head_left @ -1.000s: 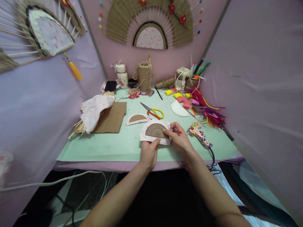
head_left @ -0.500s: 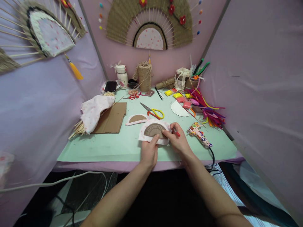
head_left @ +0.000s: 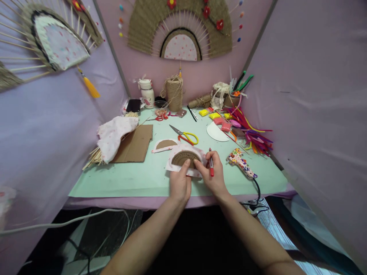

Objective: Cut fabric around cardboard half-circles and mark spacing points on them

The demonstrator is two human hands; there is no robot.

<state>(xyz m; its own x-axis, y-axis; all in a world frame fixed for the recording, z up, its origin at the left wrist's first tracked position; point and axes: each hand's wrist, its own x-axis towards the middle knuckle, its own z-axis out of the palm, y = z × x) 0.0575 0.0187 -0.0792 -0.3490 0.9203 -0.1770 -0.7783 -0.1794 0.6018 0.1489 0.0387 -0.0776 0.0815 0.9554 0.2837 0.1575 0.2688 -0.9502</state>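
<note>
My left hand (head_left: 180, 183) grips a piece of pink-spotted white fabric (head_left: 169, 167) from below, its thumb pressing on the front. On the fabric lie a brown cardboard half-circle and a clear protractor (head_left: 183, 156), stacked so that their edges are hard to tell apart. My right hand (head_left: 214, 173) holds a red-capped pen (head_left: 211, 164) between its fingers, while its thumb presses the right part of the protractor. Just behind the fabric, a second cardboard half-circle (head_left: 166, 144) with a spotted fabric border lies on the table. Scissors (head_left: 187, 136) with yellow and orange handles lie beyond it.
A glue gun (head_left: 242, 163) with its black cord lies right of my hands. Left are corrugated cardboard (head_left: 134, 145), thin sticks (head_left: 93, 156) and spotted cloth (head_left: 114, 133). A white half-circle (head_left: 217, 132), pipe cleaners (head_left: 258, 139) and a twine spool (head_left: 174, 93) stand or lie farther back.
The pen in my right hand has swung from slanting to nearly upright. The fabric and protractor have shifted slightly left, and my right thumb has moved a little left and down.
</note>
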